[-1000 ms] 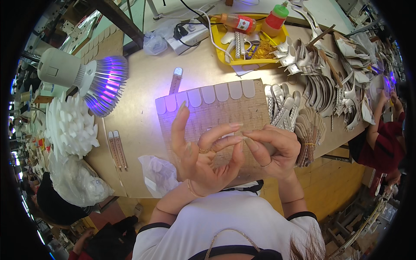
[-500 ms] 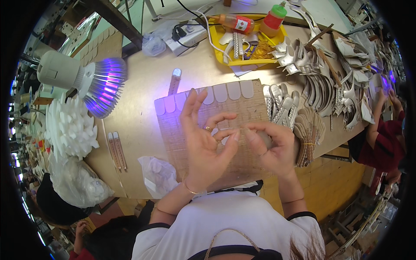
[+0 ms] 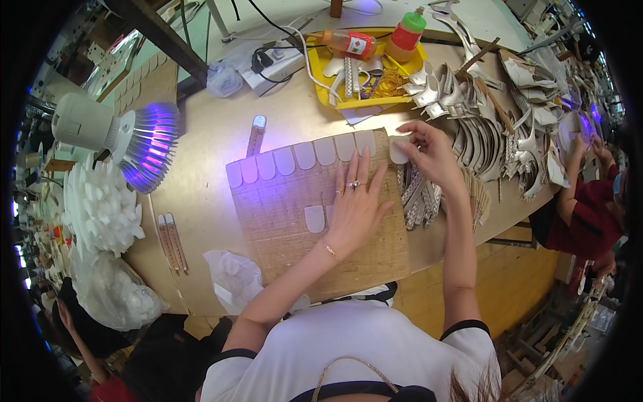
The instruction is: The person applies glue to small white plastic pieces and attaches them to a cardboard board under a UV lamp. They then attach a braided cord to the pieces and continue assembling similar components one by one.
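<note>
A brown cardboard sheet (image 3: 268, 221) lies on the table before me, with a row of pale round-ended pieces (image 3: 305, 155) along its far edge. My left hand (image 3: 358, 204) rests on the sheet, fingers stretched, fingertips touching the row's right end. Just past the sheet's far right corner, my right hand (image 3: 432, 157) pinches another pale round-ended piece (image 3: 398, 151) between thumb and fingers. Mid-sheet lies a loose piece of the same kind (image 3: 313, 219); beside it another is partly covered by my left hand.
A lamp with lit purple fins (image 3: 151, 146) stands at left, near white foam pieces (image 3: 100, 208). A yellow tray (image 3: 323, 90) holds bottles and straps. Shoe-part stacks (image 3: 482, 144) crowd the right. Two slim tools (image 3: 173, 244) and a plastic bag (image 3: 234, 276) lie nearby. Another person works far right.
My hands were together above the sheet's middle. They have parted: the left has come down flat on the sheet, and the right has moved far and right with a pale piece.
</note>
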A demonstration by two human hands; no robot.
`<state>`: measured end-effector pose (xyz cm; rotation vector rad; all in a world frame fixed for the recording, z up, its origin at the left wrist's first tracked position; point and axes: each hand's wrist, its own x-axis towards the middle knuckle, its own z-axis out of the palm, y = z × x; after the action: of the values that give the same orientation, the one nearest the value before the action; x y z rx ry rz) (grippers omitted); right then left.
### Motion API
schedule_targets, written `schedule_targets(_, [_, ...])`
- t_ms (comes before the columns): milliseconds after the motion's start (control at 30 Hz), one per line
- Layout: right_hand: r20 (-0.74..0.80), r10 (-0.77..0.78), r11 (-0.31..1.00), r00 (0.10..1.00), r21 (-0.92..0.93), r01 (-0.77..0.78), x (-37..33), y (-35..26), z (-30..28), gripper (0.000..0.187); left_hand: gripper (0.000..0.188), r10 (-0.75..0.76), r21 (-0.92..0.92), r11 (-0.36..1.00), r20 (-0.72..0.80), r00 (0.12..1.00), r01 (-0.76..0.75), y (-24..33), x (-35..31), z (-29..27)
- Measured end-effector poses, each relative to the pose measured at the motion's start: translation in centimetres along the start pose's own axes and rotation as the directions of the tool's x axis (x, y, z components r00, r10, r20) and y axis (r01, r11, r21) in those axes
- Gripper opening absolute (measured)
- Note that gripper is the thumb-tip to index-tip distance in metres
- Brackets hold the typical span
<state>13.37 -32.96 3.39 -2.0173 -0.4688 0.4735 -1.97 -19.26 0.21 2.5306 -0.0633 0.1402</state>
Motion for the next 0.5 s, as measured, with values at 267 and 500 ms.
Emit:
schedule_targets(267, [-0.006, -0.082, 0.992, 0.997, -0.099, 0.081, 2.4, 0.1, 0.8, 0.025, 0.079, -0.057, 0.037, 0.998, -0.027, 0.998, 0.058, 0.0, 1.0, 1.1])
schedule_targets(500, [-0.056, -0.073, 0.984, 0.996, -0.164, 0.063, 2.5, 0.8, 1.3, 0.027, 0.079, -0.076, 0.034, 0.996, -0.029, 0.997, 0.077, -0.2, 1.2, 1.5])
